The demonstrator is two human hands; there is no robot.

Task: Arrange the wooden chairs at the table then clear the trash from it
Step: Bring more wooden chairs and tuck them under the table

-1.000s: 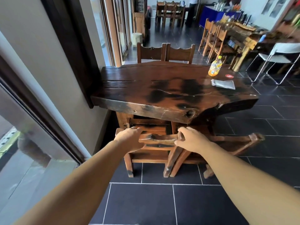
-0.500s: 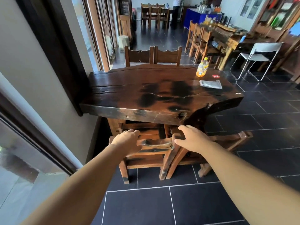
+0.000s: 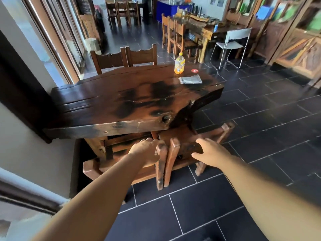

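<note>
Head view looks down on a thick, dark slab table (image 3: 121,101) standing on a floor (image 3: 260,105) of dark tiles with pale joints. Tall window frames (image 3: 57,40) run along the left side of the room and wooden cabinets (image 3: 295,40) along the right. Further back are a second table (image 3: 203,25) with its own chairs and a white folding chair (image 3: 232,40).

Near the table's far right corner stands an orange drink bottle (image 3: 179,64), upright, with a small red disc (image 3: 194,70) just beside it. A flat clear wrapper (image 3: 190,79) lies closer to the right edge. Two far chairs (image 3: 141,55) sit side by side against the far edge.

At the near edge two more wooden chairs are pushed in, their back posts almost touching. The left hand (image 3: 145,152) lies on the top rail of the near left chair (image 3: 160,164), back of the hand up, fingers bent over the rail towards the table, so it grips the wood. The right hand (image 3: 206,153) is spread, with the thumb out to the side and the fingers nearly straight. It is laid against the back rail of the near right chair (image 3: 184,141) without closing round it.

Both forearms reach forward and down from the lower corners of the view, converging on the two chair backs.
</note>
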